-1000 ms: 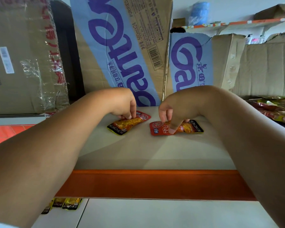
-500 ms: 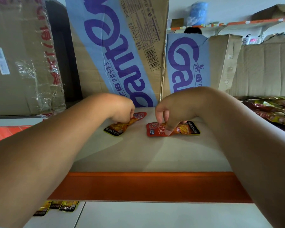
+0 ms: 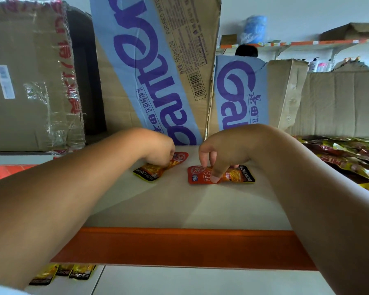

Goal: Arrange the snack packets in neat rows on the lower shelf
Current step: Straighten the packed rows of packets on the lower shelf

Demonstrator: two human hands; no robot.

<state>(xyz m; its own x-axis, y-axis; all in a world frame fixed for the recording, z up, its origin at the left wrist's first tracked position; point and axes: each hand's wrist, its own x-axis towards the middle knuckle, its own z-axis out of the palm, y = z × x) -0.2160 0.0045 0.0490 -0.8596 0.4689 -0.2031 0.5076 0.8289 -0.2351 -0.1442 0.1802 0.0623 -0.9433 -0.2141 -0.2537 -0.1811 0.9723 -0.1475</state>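
Looking down from the head camera, two bare forearms stretch forward over a pale shelf [image 3: 179, 207] with an orange front lip [image 3: 190, 245]. The left grip [image 3: 158, 152] is knuckles-up with its fingers curled down onto the left packet [image 3: 150, 170], a red and orange snack pouch with a black end that lies flat and slanted on the shelf. The fingertips are hidden under the hand, but the pouch is plainly held beneath them. The right grip [image 3: 224, 152] pinches the right packet [image 3: 238, 174], a pouch of the same kind lying flat and nearly square to the shelf edge. Its thumb presses the near edge and its fingers come down on the far edge. The two pouches lie near each other but apart, with bare shelf between them. Below the orange lip, the lower shelf [image 3: 200, 282] shows at the bottom of the view, and a short row of packets [image 3: 62, 273] with black and yellow ends lies at its left, partly covered by the left forearm. At the right edge, on the upper level, a loose heap of packets [image 3: 349, 154] in red and yellow is piled up. Behind the hands a tall carton [image 3: 158, 60] with a blue band and purple lettering leans to one side, and a shorter carton [image 3: 239, 92] of the same print stands just beside it. A taped box [image 3: 30, 81] fills the left. Farther back a wall shelf [image 3: 307, 42] carries a blue bag [image 3: 254, 28].
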